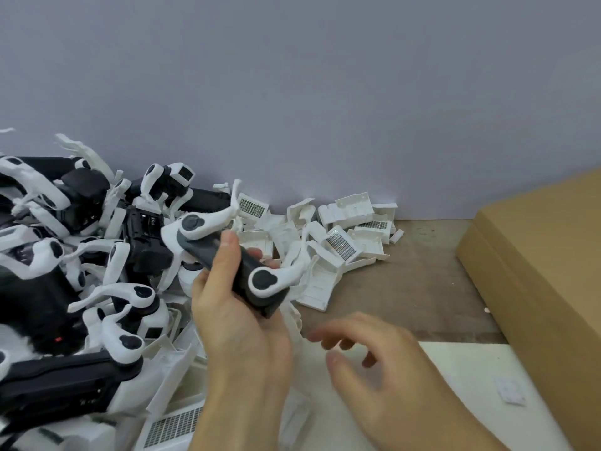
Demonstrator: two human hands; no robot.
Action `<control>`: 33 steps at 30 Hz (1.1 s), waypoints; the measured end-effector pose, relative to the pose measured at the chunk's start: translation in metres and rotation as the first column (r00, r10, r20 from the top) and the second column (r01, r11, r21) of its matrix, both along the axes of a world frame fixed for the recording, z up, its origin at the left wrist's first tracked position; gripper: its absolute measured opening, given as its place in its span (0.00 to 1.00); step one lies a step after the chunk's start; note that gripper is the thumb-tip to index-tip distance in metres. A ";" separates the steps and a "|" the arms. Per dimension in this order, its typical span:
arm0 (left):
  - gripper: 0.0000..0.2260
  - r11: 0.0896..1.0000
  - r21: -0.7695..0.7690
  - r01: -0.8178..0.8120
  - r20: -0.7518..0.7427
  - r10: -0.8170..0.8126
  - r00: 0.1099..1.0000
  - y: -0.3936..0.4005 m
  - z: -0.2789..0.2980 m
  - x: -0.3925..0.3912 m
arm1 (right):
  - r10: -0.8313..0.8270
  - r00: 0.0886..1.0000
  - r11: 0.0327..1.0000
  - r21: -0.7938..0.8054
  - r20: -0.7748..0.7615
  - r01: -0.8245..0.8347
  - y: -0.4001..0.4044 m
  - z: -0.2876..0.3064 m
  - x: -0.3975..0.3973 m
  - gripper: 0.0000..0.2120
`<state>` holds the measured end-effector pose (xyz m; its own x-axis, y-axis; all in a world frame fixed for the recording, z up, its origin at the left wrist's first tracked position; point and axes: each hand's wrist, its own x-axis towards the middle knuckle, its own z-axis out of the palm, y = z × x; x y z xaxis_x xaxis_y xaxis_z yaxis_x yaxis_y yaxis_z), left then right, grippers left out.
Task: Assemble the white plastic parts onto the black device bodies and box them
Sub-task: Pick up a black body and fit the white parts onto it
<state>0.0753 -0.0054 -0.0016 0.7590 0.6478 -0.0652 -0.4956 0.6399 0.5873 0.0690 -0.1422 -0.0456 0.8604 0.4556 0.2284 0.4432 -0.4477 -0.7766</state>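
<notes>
Grey wall (292, 92) backs a brown counter (422, 288). At centre frame, the left hand (234, 320) grips a black body (227, 258) with two white parts (208, 222). At lower right, the right hand (383, 369) hovers with loosely curled fingers, holding nothing. A cardboard box (536, 271) sits at right.

Two hands (240, 336), one held black body (240, 271), one box (536, 271).

One view only: head cam, worn by the person, looking fwd and down at the floor (422, 278) by a wall (292, 76). Close range, hands fill the lower centre. Wide-angle, edges bend. No 2nd view to share anything.
</notes>
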 end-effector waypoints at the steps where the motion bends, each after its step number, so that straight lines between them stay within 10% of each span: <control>1: 0.08 0.999 0.001 -0.033 -0.021 0.033 0.999 0.003 0.001 0.000 | 0.040 0.999 0.996 -0.081 0.012 -0.039 0.003 -0.001 -0.001 0.17; 10: 0.11 0.995 0.050 -0.087 -0.075 0.091 0.993 0.014 -0.001 0.002 | 0.213 0.976 0.903 -0.372 -0.044 -0.214 0.015 -0.005 -0.001 0.26; 15: 0.20 0.981 0.168 -0.097 -0.132 0.119 0.984 0.008 -0.002 0.005 | -0.058 0.998 0.998 -0.005 0.030 0.058 0.007 -0.003 0.000 0.16; 19: 0.29 0.948 0.319 -0.002 -0.206 0.071 0.976 0.005 -0.006 0.005 | -0.253 0.949 0.903 0.305 -0.188 0.302 0.000 0.000 0.006 0.08; 33: 0.27 0.873 0.282 0.399 -0.355 -0.292 0.888 -0.014 -0.012 0.006 | -0.286 0.753 0.621 0.484 -0.592 0.616 -0.033 0.000 0.025 0.13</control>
<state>0.0810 -0.0196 -0.0131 0.9179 0.3694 -0.1449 -0.0516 0.4731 0.8795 0.0940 -0.1754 -0.0457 0.9814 -0.1297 -0.1418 -0.1201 0.1622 -0.9794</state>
